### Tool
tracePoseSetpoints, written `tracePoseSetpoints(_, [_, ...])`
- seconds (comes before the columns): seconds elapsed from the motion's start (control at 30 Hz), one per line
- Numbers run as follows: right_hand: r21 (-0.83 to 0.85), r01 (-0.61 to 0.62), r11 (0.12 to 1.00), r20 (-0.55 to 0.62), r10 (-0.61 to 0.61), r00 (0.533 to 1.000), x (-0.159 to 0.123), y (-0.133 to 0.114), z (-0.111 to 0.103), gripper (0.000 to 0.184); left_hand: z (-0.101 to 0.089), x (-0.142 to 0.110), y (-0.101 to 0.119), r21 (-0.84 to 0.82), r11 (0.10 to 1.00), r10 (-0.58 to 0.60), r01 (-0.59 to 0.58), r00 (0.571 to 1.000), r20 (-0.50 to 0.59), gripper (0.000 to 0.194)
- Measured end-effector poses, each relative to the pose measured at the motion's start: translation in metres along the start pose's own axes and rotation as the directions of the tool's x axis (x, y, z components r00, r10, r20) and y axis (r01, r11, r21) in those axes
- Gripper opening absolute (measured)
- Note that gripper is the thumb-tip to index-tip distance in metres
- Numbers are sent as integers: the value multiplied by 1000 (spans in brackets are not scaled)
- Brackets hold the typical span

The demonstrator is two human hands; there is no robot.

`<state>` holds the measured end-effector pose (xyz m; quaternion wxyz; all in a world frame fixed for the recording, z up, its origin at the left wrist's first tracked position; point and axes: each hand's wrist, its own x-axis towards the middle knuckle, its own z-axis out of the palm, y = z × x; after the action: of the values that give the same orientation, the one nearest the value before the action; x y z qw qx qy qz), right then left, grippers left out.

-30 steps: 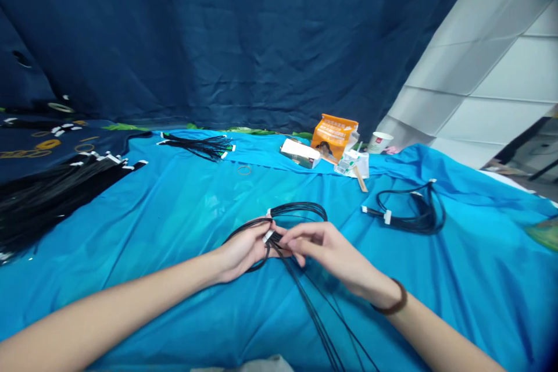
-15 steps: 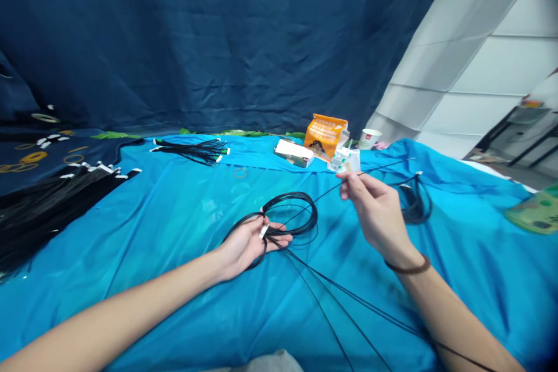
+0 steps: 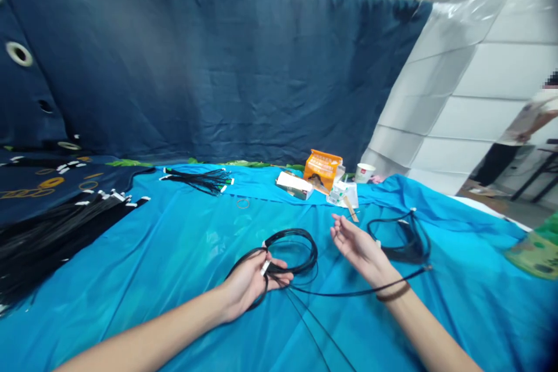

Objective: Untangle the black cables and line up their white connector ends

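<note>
My left hand (image 3: 255, 282) is closed around a coil of thin black cable (image 3: 314, 256) at a white label (image 3: 265, 268), palm up with the fingertips under the bundle. The loop spreads to the right of the fingers. Loose strands trail from the hand toward the front. One longer cable end (image 3: 344, 294) runs right, across my right wrist. My right hand (image 3: 360, 247) hovers to the right of the coil, palm turned inward and fingers loosely apart, with nothing visible in them. Beyond it lies another black cable coil (image 3: 412, 253).
On the blue cloth (image 3: 183, 256) lie a tied cable bundle (image 3: 196, 180), a white-topped box (image 3: 294, 185), an orange bag (image 3: 322, 170) and a paper cup (image 3: 364, 173). A large pile of black cables (image 3: 56, 244) is at left. A person (image 3: 529, 122) stands far right.
My right hand has let go of the thin cable it pinched, and its fingers have opened. A cable end now lies across the right wrist. The view has tilted up.
</note>
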<state>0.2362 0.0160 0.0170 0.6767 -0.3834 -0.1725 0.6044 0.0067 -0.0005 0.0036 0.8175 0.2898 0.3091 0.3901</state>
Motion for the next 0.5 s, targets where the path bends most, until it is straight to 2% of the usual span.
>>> tracePoseSetpoints(0.17, [-59, 9, 998, 16, -8, 1000, 4, 13, -1, 5, -3, 2, -2, 3, 1000, 1, -1, 1000, -29, 17])
tracePoseSetpoints(0.3, [-101, 12, 995, -19, -14, 1000, 7, 19, 1, 6, -11, 10, 5, -55, 999, -6, 0, 993, -116, 17])
tracePoseSetpoints(0.4, [-124, 37, 992, -9, -38, 999, 6, 21, 3, 8, -19, 21, 24, -69, 989, 112, -129, 973, -202, 22])
tracePoseSetpoints(0.5, [-162, 74, 984, 46, -68, 997, 1, 25, 7, 17, -28, 31, 45, -20, 961, 266, -275, 946, -184, 22])
